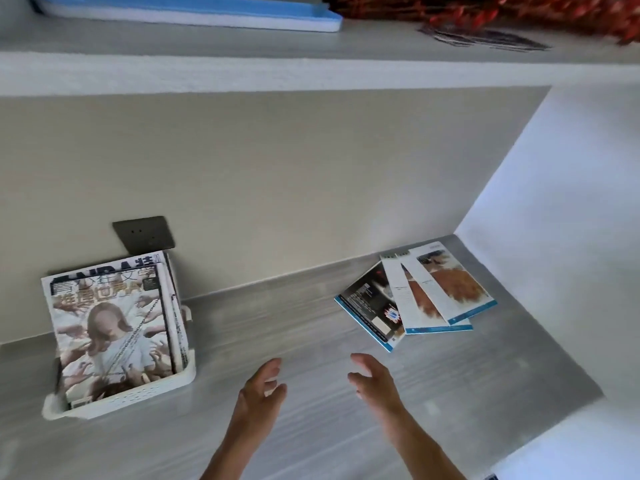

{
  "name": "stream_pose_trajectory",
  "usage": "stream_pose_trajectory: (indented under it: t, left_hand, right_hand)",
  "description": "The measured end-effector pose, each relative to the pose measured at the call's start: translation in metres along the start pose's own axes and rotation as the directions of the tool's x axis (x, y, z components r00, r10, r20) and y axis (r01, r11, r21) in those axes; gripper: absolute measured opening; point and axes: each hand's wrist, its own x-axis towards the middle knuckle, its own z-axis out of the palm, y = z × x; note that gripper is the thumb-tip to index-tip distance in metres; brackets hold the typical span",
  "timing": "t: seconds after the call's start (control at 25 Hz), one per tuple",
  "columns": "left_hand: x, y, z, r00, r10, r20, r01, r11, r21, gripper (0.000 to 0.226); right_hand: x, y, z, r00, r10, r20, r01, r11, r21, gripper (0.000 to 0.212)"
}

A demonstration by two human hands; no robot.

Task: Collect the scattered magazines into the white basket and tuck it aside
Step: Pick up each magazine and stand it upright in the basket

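Note:
A white basket stands at the left of the grey counter, with magazines upright inside it, leaning toward the wall. Three thin magazines lie fanned out and overlapping at the back right of the counter, near the corner. My left hand and my right hand hover side by side over the middle of the counter, both empty with fingers spread. The right hand is a short way in front of the fanned magazines, not touching them.
The grey counter ends at a white side wall on the right. A dark wall socket sits behind the basket. A shelf above holds a blue and white pad and a red and brown woven object.

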Motion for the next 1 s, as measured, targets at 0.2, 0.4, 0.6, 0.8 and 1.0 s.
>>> stream_pose_trajectory:
  t: [0.2, 0.4, 0.6, 0.8, 1.0]
  left_hand:
    - [0.017, 0.038, 0.095, 0.995, -0.004, 0.098, -0.006, 0.995, 0.095, 0.042]
    - [0.03, 0.062, 0.177, 0.985, -0.099, 0.14, 0.068, 0.975, 0.211, 0.046]
    - [0.045, 0.075, 0.225, 0.98, -0.163, 0.113, 0.124, 0.949, 0.291, 0.045]
    - [0.061, 0.076, 0.251, 0.98, -0.181, 0.079, 0.142, 0.923, 0.357, 0.038]
    - [0.062, 0.06, 0.24, 0.987, -0.162, -0.002, 0.152, 0.923, 0.352, 0.031]
  right_hand:
    - [0.044, 0.044, -0.088, 0.995, -0.04, -0.088, 0.033, 0.997, -0.073, 0.036]
    - [0.097, 0.082, -0.153, 1.0, 0.001, 0.002, -0.001, 0.975, -0.223, 0.043]
    - [0.158, 0.102, -0.207, 1.0, -0.011, -0.024, 0.0, 0.908, -0.419, 0.059]
    - [0.235, 0.095, -0.252, 0.969, -0.204, -0.138, 0.052, 0.718, -0.694, 0.068]
    - [0.277, 0.13, -0.243, 0.987, -0.159, -0.009, 0.083, 0.564, -0.821, 0.093]
